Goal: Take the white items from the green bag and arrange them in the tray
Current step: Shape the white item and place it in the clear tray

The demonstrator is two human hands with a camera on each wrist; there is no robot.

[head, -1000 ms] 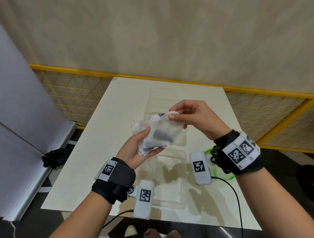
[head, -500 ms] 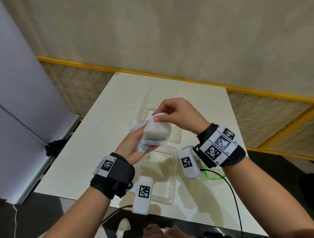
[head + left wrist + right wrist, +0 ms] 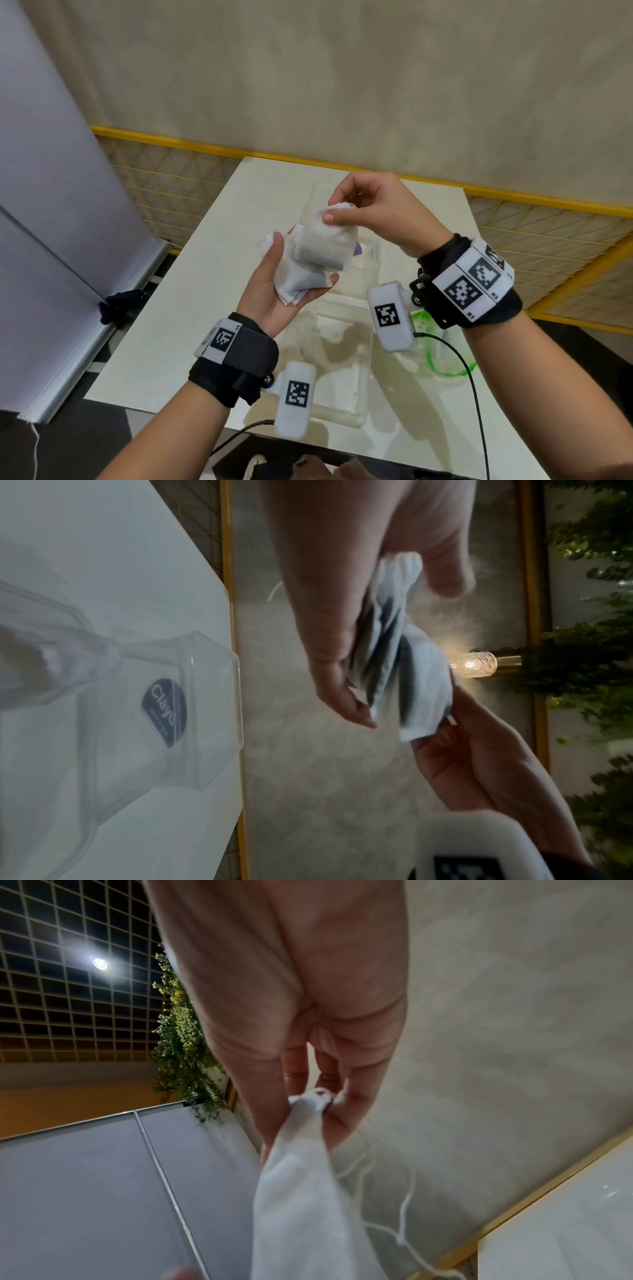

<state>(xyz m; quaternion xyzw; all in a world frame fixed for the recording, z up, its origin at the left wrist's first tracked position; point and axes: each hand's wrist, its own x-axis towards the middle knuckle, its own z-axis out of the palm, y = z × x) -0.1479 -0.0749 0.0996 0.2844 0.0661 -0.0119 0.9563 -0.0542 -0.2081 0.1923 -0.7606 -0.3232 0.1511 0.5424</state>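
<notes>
My left hand (image 3: 296,272) is held palm up over the table and grips a small stack of white sachets (image 3: 294,282). My right hand (image 3: 337,207) pinches the top edge of the uppermost white sachet (image 3: 325,245), which hangs against the stack. The right wrist view shows that sachet (image 3: 301,1177) drooping from thumb and finger, a thin string (image 3: 404,1218) trailing beside it. In the left wrist view the sachets (image 3: 390,669) are fanned between both hands. A clear plastic tray (image 3: 363,419) lies on the table below my hands. The green bag (image 3: 448,365) lies flat at the right, partly hidden by my right wrist.
The white table (image 3: 178,329) ends close to my body. A yellow mesh fence (image 3: 178,192) runs behind it and to the right. A grey panel (image 3: 51,205) stands at the left with a black object (image 3: 118,306) at its foot. The tray (image 3: 205,723) carries a dark oval label.
Both hands have risen slightly. The right hand now pinches the top sachet by its upper edge and has pulled it up from the stack.
</notes>
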